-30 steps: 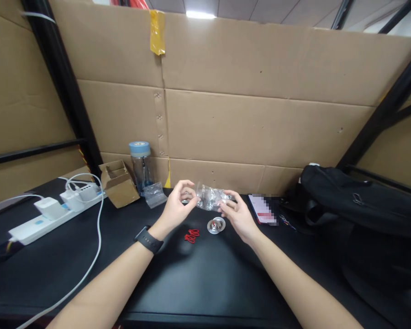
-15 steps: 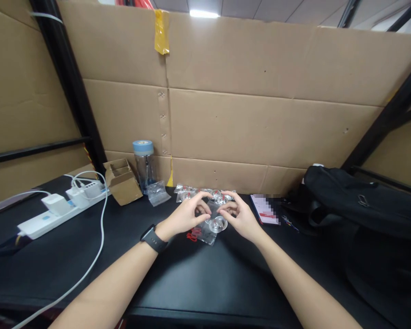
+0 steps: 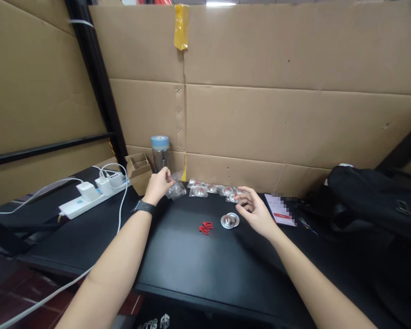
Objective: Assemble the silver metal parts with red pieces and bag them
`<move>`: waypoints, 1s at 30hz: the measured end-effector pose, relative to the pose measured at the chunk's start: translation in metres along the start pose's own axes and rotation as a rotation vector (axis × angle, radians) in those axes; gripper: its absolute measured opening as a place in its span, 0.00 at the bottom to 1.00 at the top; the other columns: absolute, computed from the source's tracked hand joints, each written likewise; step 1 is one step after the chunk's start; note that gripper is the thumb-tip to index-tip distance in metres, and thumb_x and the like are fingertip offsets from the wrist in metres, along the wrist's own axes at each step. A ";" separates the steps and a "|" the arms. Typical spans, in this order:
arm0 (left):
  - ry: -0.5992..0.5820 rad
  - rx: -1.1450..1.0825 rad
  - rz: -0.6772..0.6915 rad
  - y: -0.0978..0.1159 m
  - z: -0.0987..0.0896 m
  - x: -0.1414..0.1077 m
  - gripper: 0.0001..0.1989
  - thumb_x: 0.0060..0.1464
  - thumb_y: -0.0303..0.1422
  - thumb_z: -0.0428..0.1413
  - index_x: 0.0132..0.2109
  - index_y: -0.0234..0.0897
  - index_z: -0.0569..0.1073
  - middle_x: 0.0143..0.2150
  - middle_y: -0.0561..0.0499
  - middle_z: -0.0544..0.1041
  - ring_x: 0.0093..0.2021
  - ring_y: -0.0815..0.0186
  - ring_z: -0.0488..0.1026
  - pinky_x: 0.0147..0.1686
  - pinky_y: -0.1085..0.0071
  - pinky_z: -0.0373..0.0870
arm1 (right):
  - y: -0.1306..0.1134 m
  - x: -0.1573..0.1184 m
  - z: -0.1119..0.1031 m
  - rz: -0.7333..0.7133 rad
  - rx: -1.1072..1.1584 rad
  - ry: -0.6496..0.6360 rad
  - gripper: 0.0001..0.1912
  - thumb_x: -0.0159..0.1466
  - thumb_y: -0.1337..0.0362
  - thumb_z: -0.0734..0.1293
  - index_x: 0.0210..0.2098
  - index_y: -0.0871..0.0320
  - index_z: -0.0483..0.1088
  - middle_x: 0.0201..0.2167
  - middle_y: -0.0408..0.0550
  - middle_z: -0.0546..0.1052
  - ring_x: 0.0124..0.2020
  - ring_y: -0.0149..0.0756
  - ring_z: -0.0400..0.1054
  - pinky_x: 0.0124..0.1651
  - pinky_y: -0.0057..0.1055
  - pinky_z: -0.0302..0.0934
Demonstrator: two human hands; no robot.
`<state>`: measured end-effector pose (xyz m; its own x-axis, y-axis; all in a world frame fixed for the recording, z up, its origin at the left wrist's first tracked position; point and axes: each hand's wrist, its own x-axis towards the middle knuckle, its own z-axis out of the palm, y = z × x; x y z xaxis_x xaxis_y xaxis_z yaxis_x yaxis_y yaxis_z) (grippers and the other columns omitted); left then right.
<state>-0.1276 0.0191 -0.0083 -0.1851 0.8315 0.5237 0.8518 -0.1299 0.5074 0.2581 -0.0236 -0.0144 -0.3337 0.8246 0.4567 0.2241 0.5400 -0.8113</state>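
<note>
Beside the bottle at the back left, my left hand (image 3: 160, 183) has its fingers closed on a clear plastic bag (image 3: 176, 192); where that bag ends and another one lying there begins is hard to make out. Over the middle right of the table is my right hand (image 3: 255, 211), fingers curved and apart, holding nothing. Just left of it lie shiny round metal discs (image 3: 230, 221), overlapping, with a bit of red on top. A bunch of red cord (image 3: 206, 228) rests on the black tabletop to the left of the discs.
Several small bagged metal discs (image 3: 200, 191) line the cardboard wall. A blue-lidded bottle (image 3: 160, 144) and an opened cardboard box (image 3: 139, 171) stand at the back left, by a white power strip (image 3: 78, 205). A phone (image 3: 280, 210) and black backpack (image 3: 370, 201) lie right.
My left hand has gone left to the bottle, taking the clear bag off the table's middle. The red cord and discs stay behind uncovered. My right hand has drawn away from the left, fingers apart.
</note>
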 end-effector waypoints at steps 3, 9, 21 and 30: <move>-0.029 0.136 -0.037 -0.009 0.005 -0.002 0.12 0.51 0.35 0.63 0.33 0.42 0.65 0.34 0.52 0.82 0.38 0.60 0.79 0.36 0.72 0.65 | 0.000 0.000 0.000 -0.006 -0.007 -0.008 0.25 0.63 0.62 0.68 0.59 0.51 0.62 0.45 0.51 0.75 0.39 0.36 0.71 0.37 0.31 0.67; -0.001 0.410 -0.142 -0.005 0.003 -0.008 0.12 0.56 0.46 0.60 0.37 0.43 0.72 0.36 0.47 0.80 0.40 0.54 0.77 0.36 0.69 0.65 | 0.002 -0.001 0.000 -0.004 0.000 -0.017 0.25 0.64 0.63 0.67 0.59 0.51 0.62 0.45 0.50 0.75 0.39 0.36 0.71 0.36 0.30 0.66; -0.129 0.476 -0.320 -0.001 -0.008 -0.009 0.19 0.54 0.50 0.60 0.44 0.40 0.76 0.45 0.37 0.80 0.46 0.44 0.78 0.39 0.59 0.72 | -0.005 -0.001 -0.002 0.010 -0.050 -0.046 0.22 0.63 0.64 0.66 0.56 0.52 0.65 0.45 0.48 0.72 0.33 0.32 0.67 0.32 0.27 0.62; -0.212 0.467 -0.300 0.037 -0.022 -0.011 0.22 0.52 0.50 0.59 0.43 0.36 0.79 0.46 0.31 0.80 0.46 0.40 0.78 0.40 0.55 0.74 | 0.000 -0.001 -0.002 0.035 -0.075 -0.053 0.19 0.64 0.62 0.67 0.54 0.53 0.68 0.45 0.49 0.74 0.32 0.31 0.68 0.31 0.27 0.63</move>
<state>-0.1051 -0.0070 0.0197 -0.3898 0.8914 0.2312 0.9119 0.3385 0.2322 0.2606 -0.0234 -0.0141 -0.3722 0.8341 0.4070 0.3038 0.5239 -0.7958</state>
